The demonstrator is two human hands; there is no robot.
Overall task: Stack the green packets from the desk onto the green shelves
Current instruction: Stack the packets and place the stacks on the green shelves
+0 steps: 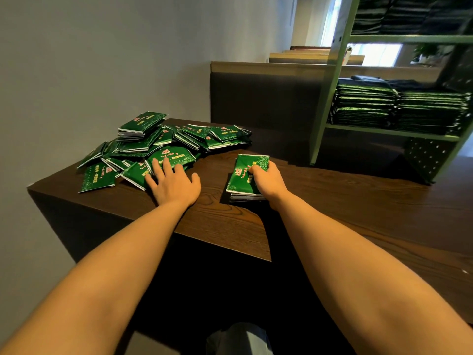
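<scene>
A small squared stack of green packets (245, 175) lies on the table (345, 201) at about 3 o'clock from the loose heap of packets (163, 144), and the right hand (267, 184) pins it, fingers (258, 169) curled closed on the top packet. The left hand (172, 184) lies flat, fingers spread open, on the heap's near edge. To do this well, slide one packet across to the stack, square the edges, then carry a firm bundle to the green shelves (389, 131) at 2 o'clock, already holding stacks.
</scene>
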